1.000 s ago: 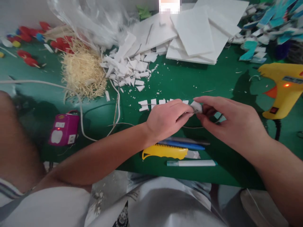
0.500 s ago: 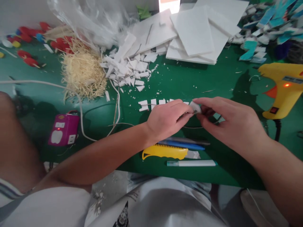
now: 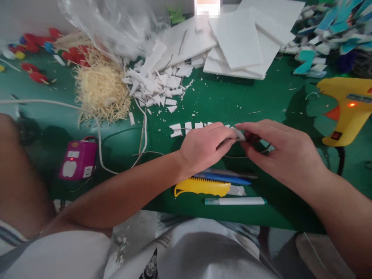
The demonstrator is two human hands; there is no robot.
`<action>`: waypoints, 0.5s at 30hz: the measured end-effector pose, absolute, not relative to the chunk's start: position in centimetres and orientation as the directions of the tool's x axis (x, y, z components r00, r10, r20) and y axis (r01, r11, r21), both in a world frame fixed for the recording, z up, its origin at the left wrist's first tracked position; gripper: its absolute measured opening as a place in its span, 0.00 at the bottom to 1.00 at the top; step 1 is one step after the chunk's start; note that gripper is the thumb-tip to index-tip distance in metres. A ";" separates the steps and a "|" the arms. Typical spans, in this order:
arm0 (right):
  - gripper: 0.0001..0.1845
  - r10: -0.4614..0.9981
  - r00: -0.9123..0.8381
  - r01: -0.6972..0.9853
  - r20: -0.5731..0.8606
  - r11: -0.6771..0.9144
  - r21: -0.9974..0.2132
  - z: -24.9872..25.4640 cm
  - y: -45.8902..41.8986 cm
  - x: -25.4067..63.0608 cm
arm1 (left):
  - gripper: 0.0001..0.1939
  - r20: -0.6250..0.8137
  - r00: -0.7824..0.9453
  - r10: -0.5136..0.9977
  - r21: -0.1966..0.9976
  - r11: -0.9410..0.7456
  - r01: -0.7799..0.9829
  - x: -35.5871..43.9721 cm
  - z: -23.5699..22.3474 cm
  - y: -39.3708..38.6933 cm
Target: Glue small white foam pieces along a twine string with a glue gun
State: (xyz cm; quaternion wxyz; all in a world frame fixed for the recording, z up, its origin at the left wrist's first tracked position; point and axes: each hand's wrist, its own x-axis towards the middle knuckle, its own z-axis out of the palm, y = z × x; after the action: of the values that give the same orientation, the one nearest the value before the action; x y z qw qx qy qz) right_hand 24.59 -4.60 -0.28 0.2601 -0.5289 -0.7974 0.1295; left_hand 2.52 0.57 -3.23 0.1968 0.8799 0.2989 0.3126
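Over the green table [image 3: 221, 100], my left hand [image 3: 205, 147] and my right hand [image 3: 283, 153] meet and pinch a small white foam piece [image 3: 240, 134] between their fingertips. Both hands have curled fingers closed on it. A short row of small white foam pieces [image 3: 188, 127] lies on the table just beyond my left hand. Close under my hands lie a yellow utility knife [image 3: 203, 187], a blue pen [image 3: 223, 178] and a white marker [image 3: 235, 200].
A yellow glue gun [image 3: 347, 110] with a lit lamp stands at the right. White foam sheets [image 3: 238, 38] and a heap of foam scraps [image 3: 157, 83] lie at the back. Straw-coloured shreds [image 3: 101, 89], a magenta power strip [image 3: 77, 159] and a white cable [image 3: 100, 139] are on the left.
The foam piece between my fingertips has turned flatter and shifted slightly left. My hands have stayed almost in place.
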 end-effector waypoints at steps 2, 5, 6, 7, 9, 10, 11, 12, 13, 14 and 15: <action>0.17 0.913 -0.301 0.767 0.275 0.403 -0.500 -0.4 -4.6 24.6 | 0.10 0.396 0.638 0.661 0.524 -0.733 0.434 2.5 -3.3 0.6; 0.14 0.919 -0.284 0.763 0.273 0.389 -0.517 -0.6 -4.5 24.5 | 0.10 0.406 0.639 0.654 0.512 -0.742 0.433 2.5 -3.4 0.7; 0.13 0.924 -0.270 0.766 0.270 0.376 -0.521 -0.6 -4.5 24.5 | 0.10 0.420 0.637 0.646 0.509 -0.749 0.424 2.5 -3.4 0.7; 0.12 0.929 -0.256 0.771 0.268 0.363 -0.524 -0.6 -4.5 24.4 | 0.10 0.432 0.636 0.640 0.505 -0.756 0.417 2.5 -3.4 0.7; 0.11 0.938 -0.228 0.779 0.261 0.336 -0.529 -0.6 -4.4 24.4 | 0.10 0.433 0.637 0.638 0.497 -0.759 0.422 2.5 -3.4 0.6; 0.11 0.940 -0.222 0.780 0.258 0.330 -0.532 -0.6 -4.4 24.4 | 0.10 0.429 0.639 0.639 0.493 -0.758 0.427 2.5 -3.4 0.6; 0.10 0.940 -0.219 0.779 0.262 0.330 -0.533 -0.6 -4.4 24.4 | 0.10 0.423 0.640 0.641 0.492 -0.756 0.432 2.5 -3.4 0.6; 0.10 0.938 -0.224 0.777 0.267 0.337 -0.532 -0.6 -4.3 24.5 | 0.10 0.420 0.640 0.643 0.492 -0.754 0.435 2.5 -3.4 0.6; 0.10 0.933 -0.233 0.774 0.273 0.348 -0.529 -0.6 -4.3 24.6 | 0.09 0.423 0.637 0.645 0.494 -0.753 0.435 2.5 -3.4 0.6; 0.10 0.929 -0.245 0.772 0.277 0.359 -0.524 -0.7 -4.4 24.7 | 0.09 0.429 0.632 0.645 0.495 -0.753 0.433 2.6 -3.4 0.6; 0.11 0.927 -0.253 0.774 0.278 0.366 -0.517 -0.8 -4.4 24.8 | 0.09 0.438 0.628 0.643 0.495 -0.756 0.428 2.6 -3.5 0.6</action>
State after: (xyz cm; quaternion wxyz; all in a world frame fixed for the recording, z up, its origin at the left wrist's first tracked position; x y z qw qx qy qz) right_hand 24.78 -4.39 -0.82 0.2752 -0.5456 -0.7793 0.1388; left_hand 2.56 0.62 -3.47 0.1746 0.8853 0.3024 0.3071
